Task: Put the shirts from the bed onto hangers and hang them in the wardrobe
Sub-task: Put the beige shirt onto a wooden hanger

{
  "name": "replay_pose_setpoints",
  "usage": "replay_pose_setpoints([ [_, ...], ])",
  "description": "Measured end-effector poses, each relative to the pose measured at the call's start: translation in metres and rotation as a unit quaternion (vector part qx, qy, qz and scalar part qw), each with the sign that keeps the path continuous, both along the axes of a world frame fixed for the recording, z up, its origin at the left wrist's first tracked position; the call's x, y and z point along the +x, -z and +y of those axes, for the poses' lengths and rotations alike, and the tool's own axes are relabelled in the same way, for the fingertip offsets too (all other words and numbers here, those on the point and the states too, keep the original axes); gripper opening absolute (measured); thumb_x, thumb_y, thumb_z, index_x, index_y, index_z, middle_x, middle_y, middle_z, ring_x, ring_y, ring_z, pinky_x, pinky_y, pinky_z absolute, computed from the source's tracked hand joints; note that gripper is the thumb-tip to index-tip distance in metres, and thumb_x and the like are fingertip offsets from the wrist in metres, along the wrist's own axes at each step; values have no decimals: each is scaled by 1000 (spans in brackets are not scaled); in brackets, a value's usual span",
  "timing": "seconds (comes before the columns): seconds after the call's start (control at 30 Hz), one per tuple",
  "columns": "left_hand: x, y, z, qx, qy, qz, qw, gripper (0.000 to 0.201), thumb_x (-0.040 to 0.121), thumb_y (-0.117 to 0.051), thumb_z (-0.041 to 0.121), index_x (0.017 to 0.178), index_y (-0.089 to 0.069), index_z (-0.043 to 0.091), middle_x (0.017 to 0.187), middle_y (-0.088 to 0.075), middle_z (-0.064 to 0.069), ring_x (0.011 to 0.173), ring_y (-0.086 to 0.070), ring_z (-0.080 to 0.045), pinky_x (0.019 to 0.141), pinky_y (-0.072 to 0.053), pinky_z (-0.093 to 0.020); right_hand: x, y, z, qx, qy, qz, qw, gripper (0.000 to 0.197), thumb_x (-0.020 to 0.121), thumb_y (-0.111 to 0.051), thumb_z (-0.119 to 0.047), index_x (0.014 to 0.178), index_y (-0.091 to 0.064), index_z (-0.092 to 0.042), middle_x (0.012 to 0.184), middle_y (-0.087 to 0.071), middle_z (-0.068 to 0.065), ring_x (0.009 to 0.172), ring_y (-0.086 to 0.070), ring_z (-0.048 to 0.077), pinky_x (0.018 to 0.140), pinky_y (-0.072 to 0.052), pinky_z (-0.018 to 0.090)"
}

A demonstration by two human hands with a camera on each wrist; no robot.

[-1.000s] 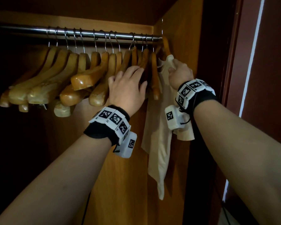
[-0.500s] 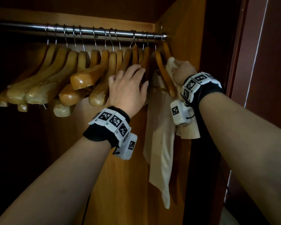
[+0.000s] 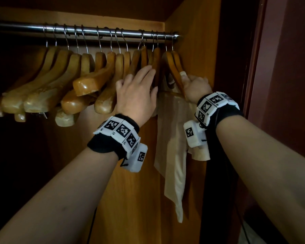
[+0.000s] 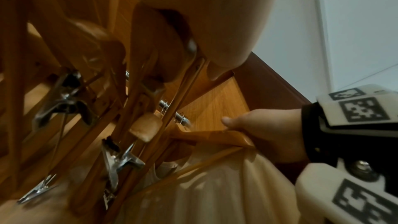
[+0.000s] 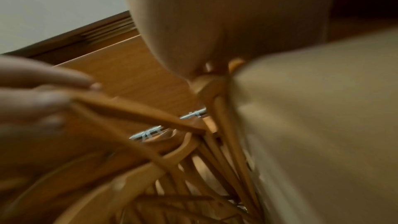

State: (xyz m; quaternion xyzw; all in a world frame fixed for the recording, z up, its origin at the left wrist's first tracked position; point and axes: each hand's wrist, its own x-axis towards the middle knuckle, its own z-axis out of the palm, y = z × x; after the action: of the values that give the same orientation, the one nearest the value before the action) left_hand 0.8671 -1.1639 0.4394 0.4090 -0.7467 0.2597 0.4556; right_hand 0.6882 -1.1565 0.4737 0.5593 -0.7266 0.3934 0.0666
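Note:
A cream shirt [image 3: 173, 147] hangs on a wooden hanger [image 3: 173, 71] at the right end of the steel rail [image 3: 95, 31], close to the wardrobe's side wall. My right hand [image 3: 196, 88] grips that hanger's near shoulder through the fabric. The left wrist view shows the right hand [image 4: 264, 134] curled round the hanger's end [image 4: 211, 135], with the shirt [image 4: 215, 193] below it. My left hand [image 3: 136, 92] lies flat with straight fingers against the empty hangers just left of the shirt. The right wrist view is blurred, and the shirt [image 5: 323, 134] fills its right side.
Several empty wooden hangers [image 3: 88, 81] crowd the rail to the left, some with metal clips [image 4: 64, 91]. The wardrobe's side panel [image 3: 192, 41] stands right behind the shirt. A dark red door frame [image 3: 253, 67] is at the far right. The wardrobe's left is dark.
The shirt's hanger has swung down and now hangs from the rail's right end. My right hand has slid lower along its shoulder. My left hand stays against the empty hangers.

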Motion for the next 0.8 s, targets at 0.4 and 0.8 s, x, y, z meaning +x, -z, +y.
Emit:
replay_pose_setpoints([
  [0.4,1,1,0,8,-8,-5,1000,56,99,-47,35,150,-31,21,154,-34,3,130,-42,-27,103,-29,-43,23,7,-6,10,60,128,990,44,93,-48,-10,135,-35,-10,130,-52,16,110,-57,34,80,-45,41],
  [0.8,0,2,-1,2,0,1,1000,53,99,-47,33,150,-30,29,151,-40,4,128,-44,-28,102,-28,-43,43,4,-16,-28,-14,6,999,37,99,-47,-19,134,-43,-6,135,-47,15,117,-53,30,93,-42,33],
])
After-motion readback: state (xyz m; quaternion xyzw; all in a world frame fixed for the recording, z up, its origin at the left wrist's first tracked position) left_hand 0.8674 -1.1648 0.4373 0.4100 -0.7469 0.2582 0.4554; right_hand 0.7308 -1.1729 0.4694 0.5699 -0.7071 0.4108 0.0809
